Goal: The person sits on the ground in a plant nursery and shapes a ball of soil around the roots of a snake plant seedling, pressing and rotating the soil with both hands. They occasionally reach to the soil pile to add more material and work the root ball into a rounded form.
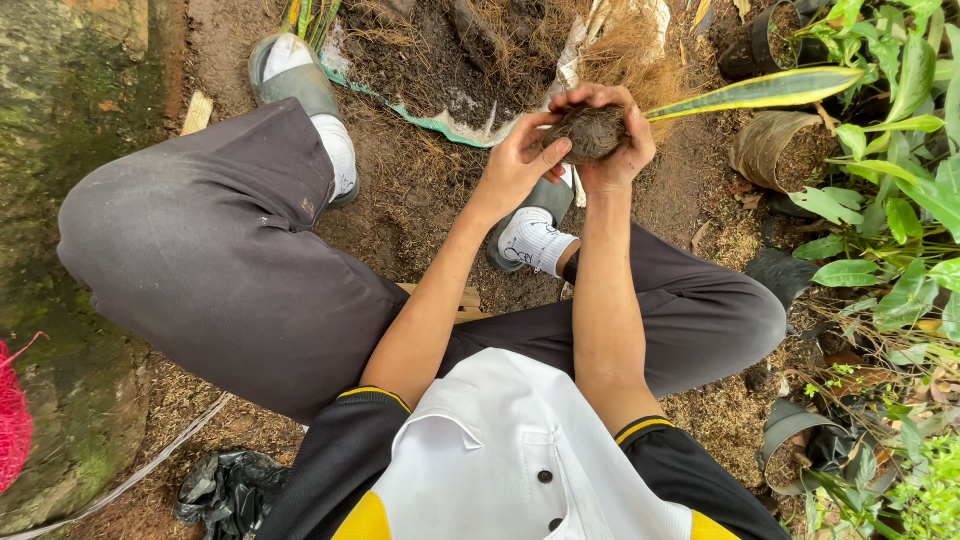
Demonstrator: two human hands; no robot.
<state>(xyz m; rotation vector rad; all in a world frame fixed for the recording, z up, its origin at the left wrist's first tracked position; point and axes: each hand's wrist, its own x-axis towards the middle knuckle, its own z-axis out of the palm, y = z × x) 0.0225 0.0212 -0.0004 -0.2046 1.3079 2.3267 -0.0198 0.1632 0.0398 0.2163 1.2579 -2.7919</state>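
Observation:
I sit low with my knees apart, looking down at my arms. Both hands meet over a dark, fibrous root ball [592, 133] of a plant whose long yellow-edged green leaf [765, 90] sticks out to the right. My left hand [518, 160] cups the ball from the left, thumb pressed on it. My right hand [618, 140] wraps over its top and right side. Below the hands lies a heap of dark soil and dry coconut fibre [450, 50] on a torn white sack [440, 122].
Black plastic nursery bags [790, 445] and pots [775, 150] with leafy green plants [900, 200] crowd the right side. A mossy concrete slab [60, 120] runs along the left, with red netting [12, 415] at its edge. A crumpled black bag [230, 490] lies by my left thigh.

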